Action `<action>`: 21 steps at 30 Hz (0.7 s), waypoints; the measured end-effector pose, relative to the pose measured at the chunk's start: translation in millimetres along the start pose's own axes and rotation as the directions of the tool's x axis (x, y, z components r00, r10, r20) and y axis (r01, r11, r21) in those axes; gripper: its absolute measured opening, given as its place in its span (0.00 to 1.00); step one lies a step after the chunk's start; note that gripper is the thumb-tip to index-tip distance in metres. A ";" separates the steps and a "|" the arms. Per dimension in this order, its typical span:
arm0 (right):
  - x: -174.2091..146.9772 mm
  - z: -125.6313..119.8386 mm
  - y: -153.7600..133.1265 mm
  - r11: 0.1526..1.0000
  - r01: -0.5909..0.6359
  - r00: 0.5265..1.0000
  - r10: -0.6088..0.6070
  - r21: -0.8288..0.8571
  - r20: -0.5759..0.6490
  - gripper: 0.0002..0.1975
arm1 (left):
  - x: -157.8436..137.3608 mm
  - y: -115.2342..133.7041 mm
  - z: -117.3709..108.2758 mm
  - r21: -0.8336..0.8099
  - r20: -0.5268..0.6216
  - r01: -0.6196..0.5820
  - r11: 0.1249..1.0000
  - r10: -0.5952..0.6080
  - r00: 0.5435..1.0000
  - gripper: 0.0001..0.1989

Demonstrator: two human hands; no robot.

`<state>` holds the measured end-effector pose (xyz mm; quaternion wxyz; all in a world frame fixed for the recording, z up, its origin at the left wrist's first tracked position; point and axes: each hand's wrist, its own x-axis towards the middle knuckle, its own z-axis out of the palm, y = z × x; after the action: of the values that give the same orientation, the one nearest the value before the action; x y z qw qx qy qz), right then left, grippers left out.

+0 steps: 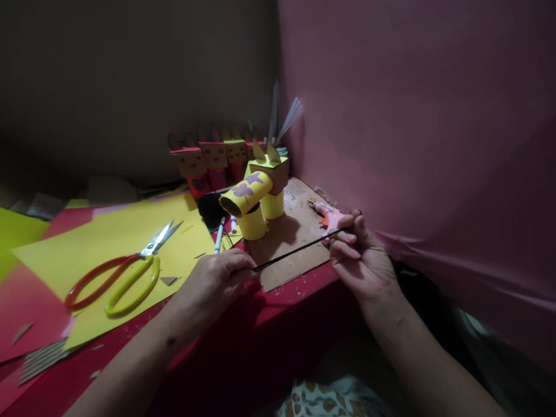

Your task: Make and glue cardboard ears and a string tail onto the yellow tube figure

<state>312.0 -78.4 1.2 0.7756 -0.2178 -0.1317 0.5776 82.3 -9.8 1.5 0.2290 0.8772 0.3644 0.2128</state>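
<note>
A thin black cord [299, 250] stretches taut between my two hands, above the front of a cardboard sheet [282, 275]. My left hand [223, 275] pinches one end of it. The other end is in the fingers of my right hand [358, 255]. Just behind the cord stands a yellow paper-tube animal [256, 188] with purple drawings on its body, pointed ears and a boxy cardboard head. A pink glue gun [330, 215] lies on the cardboard close to my right fingers. Whether the cord is yarn or string, I cannot tell.
Orange-and-yellow-handled scissors [130, 263] lie on yellow paper [104, 226] at left. Several finished paper animals [212, 156] stand behind, near glue sticks [289, 119]. A black bundle [211, 209] and markers [219, 234] are beside the yellow animal. A pink cloth [417, 145] hangs at right.
</note>
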 end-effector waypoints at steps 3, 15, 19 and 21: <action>1.7 -1.6 -0.6 0.994 -0.084 0.995 0.087 0.064 -0.046 0.09 | -4.9 3.7 -13.0 0.101 0.027 0.095 0.990 -0.098 0.995 0.12; 8.2 -5.8 19.6 0.905 -0.410 0.905 0.389 -0.112 -0.170 0.07 | -47.2 3.5 -57.8 0.455 -0.201 0.031 0.890 0.069 0.977 0.13; 11.3 10.1 45.6 0.895 -0.430 0.901 0.416 -0.119 -0.125 0.09 | -74.1 1.3 -70.1 0.448 -0.335 0.221 0.866 -0.066 0.940 0.15; 16.3 17.8 58.9 0.893 -0.435 0.899 0.425 -0.111 -0.108 0.10 | -86.1 -0.7 -74.2 0.426 -0.370 0.248 0.870 -0.083 0.925 0.15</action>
<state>259.3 -45.5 -13.0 0.6172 -0.3154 -0.0868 0.7156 -13.7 -54.5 43.0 -0.0368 0.8210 0.5136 0.2465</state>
